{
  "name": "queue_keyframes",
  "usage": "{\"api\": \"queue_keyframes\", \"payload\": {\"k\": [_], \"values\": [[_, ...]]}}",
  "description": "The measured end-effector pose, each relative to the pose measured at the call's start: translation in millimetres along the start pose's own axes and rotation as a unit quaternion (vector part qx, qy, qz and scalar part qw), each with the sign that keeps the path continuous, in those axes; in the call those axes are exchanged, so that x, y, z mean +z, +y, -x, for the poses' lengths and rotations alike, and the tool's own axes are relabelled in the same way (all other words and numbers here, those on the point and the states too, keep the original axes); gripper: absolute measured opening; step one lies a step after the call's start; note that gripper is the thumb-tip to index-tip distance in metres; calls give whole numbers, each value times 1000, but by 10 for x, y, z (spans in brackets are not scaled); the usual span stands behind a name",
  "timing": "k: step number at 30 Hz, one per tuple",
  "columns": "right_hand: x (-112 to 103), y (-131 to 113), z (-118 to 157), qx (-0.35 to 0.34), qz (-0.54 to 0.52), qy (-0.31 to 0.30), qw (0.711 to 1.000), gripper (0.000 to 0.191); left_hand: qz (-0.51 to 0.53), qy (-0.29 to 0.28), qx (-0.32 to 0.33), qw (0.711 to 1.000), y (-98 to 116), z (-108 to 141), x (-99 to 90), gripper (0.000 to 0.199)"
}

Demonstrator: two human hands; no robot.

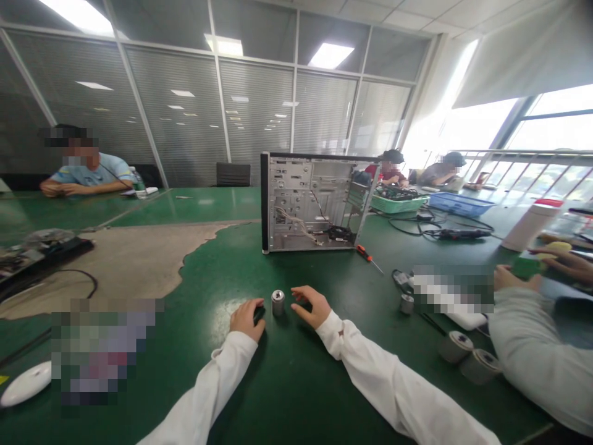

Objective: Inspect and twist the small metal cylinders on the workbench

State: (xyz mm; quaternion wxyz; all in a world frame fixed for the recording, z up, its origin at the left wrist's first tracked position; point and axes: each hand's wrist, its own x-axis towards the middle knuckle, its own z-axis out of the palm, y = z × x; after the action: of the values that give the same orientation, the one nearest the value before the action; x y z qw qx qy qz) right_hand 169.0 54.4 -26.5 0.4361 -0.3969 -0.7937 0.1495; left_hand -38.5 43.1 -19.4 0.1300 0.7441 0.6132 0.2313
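A small silver metal cylinder [278,303], which looks like a small motor, stands upright on the green table between my hands. My left hand [247,319] rests just left of it, fingers curled around something small and dark that I cannot make out. On the other side, my right hand [312,306] is apart from the cylinder, its thumb and fingers spread with nothing between them. Behind them stands an open computer case [315,204], with cables visible inside. A screwdriver [364,253] with an orange and black handle lies at the case's right corner.
More metal cylinders [456,346] stand at the right, near a co-worker's grey sleeve [523,340]. A white power strip [467,318] lies behind them. Green [398,204] and blue baskets [458,203] sit farther back. Brown sheeting [139,253] covers part of the left side.
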Motion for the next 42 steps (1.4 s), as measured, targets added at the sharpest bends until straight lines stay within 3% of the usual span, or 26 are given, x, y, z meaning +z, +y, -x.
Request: {"api": "queue_keyframes", "payload": {"k": [7,12,16,20,25,28,32,36,42], "values": [[35,-348,-184,-13,4,7,1000,27,-2,5,9,1000,-1,-5,8,40],[91,-425,-346,20,38,24,999,10,-10,25,2,1000,-16,-10,47,39],[17,-451,-426,-3,35,34,999,6,-12,27,5,1000,-4,0,32,39],[-99,-303,-364,14,55,68,996,12,-4,17,7,1000,6,8,10,39],[-117,90,-138,77,178,-67,979,10,-16,33,17,999,-13,-7,41,39],[-162,228,-28,88,189,-88,974,14,-18,39,16,999,-23,-16,58,39],[-322,298,83,109,224,-97,964,30,-21,38,14,999,-27,-19,60,39],[-439,346,169,119,256,-114,953,27,-27,31,9,999,-21,-19,56,39],[-434,360,193,99,271,-99,952,26,-26,23,1,999,-4,-14,42,39]]}}
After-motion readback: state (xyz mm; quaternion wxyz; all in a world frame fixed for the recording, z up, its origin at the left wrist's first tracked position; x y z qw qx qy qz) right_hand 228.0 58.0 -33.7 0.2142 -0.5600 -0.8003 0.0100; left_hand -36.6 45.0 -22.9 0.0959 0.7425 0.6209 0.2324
